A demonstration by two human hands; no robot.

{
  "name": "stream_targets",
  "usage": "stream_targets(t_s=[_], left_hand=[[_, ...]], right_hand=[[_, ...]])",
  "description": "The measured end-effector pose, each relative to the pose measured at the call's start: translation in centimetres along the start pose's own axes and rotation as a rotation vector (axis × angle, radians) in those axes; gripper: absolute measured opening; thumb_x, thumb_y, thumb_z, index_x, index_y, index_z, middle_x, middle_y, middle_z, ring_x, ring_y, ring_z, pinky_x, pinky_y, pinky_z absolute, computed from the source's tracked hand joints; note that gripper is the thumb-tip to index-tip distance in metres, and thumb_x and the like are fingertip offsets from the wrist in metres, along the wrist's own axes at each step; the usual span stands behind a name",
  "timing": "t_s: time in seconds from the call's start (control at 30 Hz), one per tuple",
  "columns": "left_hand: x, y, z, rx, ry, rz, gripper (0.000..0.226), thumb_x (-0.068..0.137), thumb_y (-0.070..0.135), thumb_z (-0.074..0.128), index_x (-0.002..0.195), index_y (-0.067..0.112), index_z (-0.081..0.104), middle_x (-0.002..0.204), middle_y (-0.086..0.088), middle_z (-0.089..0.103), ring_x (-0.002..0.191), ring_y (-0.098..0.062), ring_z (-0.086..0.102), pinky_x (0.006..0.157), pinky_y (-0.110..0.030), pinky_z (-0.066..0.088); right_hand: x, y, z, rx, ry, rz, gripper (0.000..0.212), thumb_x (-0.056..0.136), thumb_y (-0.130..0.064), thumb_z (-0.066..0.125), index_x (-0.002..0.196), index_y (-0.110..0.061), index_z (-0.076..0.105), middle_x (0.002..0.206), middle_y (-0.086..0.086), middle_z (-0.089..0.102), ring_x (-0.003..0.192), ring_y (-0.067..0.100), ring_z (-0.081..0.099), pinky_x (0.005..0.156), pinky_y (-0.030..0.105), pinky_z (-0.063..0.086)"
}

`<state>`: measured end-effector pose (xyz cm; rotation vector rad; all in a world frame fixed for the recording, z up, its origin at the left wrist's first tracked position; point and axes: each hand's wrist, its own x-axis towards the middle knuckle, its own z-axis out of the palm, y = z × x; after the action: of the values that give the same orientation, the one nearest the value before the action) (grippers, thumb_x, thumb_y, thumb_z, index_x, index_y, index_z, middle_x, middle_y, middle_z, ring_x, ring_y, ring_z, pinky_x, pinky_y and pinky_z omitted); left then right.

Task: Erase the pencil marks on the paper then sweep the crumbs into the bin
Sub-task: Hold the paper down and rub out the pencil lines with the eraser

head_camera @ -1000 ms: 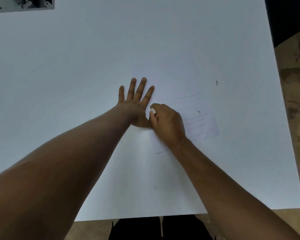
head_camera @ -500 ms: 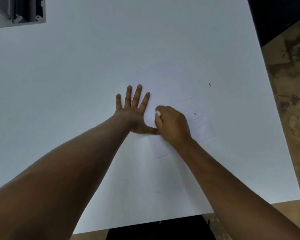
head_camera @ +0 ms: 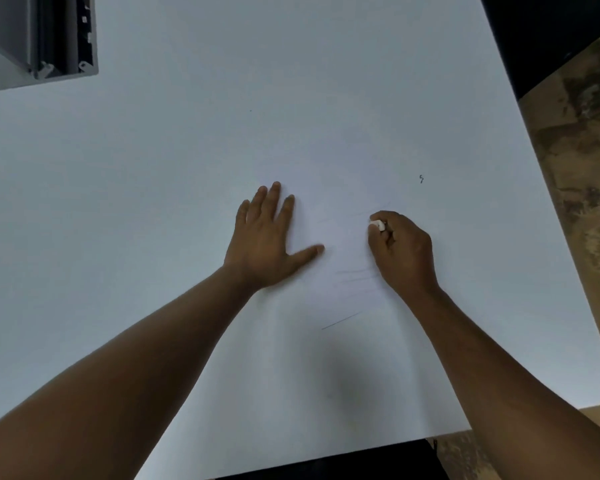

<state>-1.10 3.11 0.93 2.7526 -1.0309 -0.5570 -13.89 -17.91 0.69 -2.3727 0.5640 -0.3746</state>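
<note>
Left hand (head_camera: 269,242): flat on white paper sheet (head_camera: 340,244). Right hand (head_camera: 400,249): gripping small white eraser (head_camera: 377,224). Faint pencil lines (head_camera: 355,276) remain; sweeping pending.

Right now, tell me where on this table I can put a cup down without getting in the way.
Free: the wide stretch of table between the grey bin and the left hand, and the near-left corner. Crowded: the paper, pressed by the left hand, where the right hand holds the eraser.
</note>
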Motion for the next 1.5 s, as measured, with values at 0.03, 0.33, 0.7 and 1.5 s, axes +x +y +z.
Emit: stream_targets(t_s=[0.03,0.33,0.7,1.5], left_hand=[[0.3,-0.6,0.3,-0.026,0.127,0.026,0.096,0.091,0.079,0.035,0.157,0.009,0.034,0.167,-0.020,0.022,0.153,-0.041,0.021,0.124,-0.055,0.018],[7.2,0.4,1.3,-0.128,0.321,-0.301,0.065,0.109,0.046,0.024,0.162,0.010,0.018,0.172,-0.012,0.005,0.159,-0.030,-0.001,0.128,-0.046,0.003],[8.4,1.8,0.7,-0.142,0.326,-0.442,0.072,0.105,0.055,0.022,0.162,0.012,0.020,0.171,-0.013,0.010,0.158,-0.032,0.005,0.127,-0.047,0.006],[8.6,1.6,1.9,-0.007,0.266,-0.399,0.065,0.107,0.047,0.010,0.165,0.018,0.003,0.172,-0.005,-0.007,0.158,-0.031,-0.011,0.126,-0.054,-0.005]], right_hand=[[-0.1,0.1,0.1,0.008,-0.001,-0.005,0.011,0.095,-0.008,0.058,0.100,-0.006,0.068,0.080,-0.007,0.060,0.071,0.009,0.053,0.071,0.020,0.044],[0.4,-0.8,0.5,0.032,-0.057,-0.016,0.010,0.096,-0.013,0.058,0.097,-0.009,0.068,0.072,-0.010,0.054,0.063,0.009,0.049,0.064,0.022,0.045],[1.4,-3.8,4.8,0.091,-0.148,-0.080,0.016,0.094,-0.019,0.057,0.099,-0.008,0.067,0.078,0.002,0.066,0.069,0.016,0.060,0.065,0.035,0.055],[2.9,-5.6,4.9,-0.077,-0.061,-0.034,0.014,0.092,-0.020,0.054,0.085,-0.009,0.061,0.068,0.007,0.064,0.057,0.029,0.061,0.053,0.030,0.047]])
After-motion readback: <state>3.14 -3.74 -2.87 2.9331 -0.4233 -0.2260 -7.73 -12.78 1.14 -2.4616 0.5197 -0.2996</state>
